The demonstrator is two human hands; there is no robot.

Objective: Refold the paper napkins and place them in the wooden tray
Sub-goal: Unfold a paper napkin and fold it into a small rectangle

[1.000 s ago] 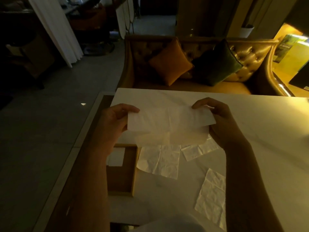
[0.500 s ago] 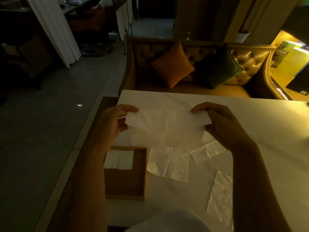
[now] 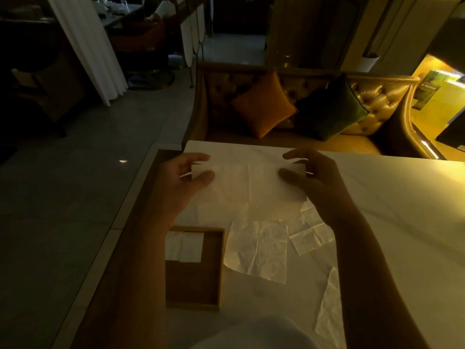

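Note:
I hold a white paper napkin (image 3: 247,183) stretched above the table, folded over along its top. My left hand (image 3: 185,182) pinches its left edge between thumb and fingers, and my right hand (image 3: 310,177) pinches its right edge. Below it, three unfolded napkins lie on the white table: a creased napkin (image 3: 259,250) beside the tray, a small napkin (image 3: 310,234) by my right wrist, and a third napkin (image 3: 329,308) near the front edge. The wooden tray (image 3: 219,268) sits at the table's left, with two folded napkins (image 3: 185,246) at its far end.
The white table (image 3: 392,210) stretches away to the right. A wooden bench edge (image 3: 141,210) runs along the left of the table. Behind stands a tufted golden sofa (image 3: 377,102) with an orange cushion (image 3: 263,104) and a green cushion (image 3: 332,107).
The napkin's top part has been folded down toward me, and both hands have shifted their pinch to the side edges. The camera has tilted, bringing more of the tray into view.

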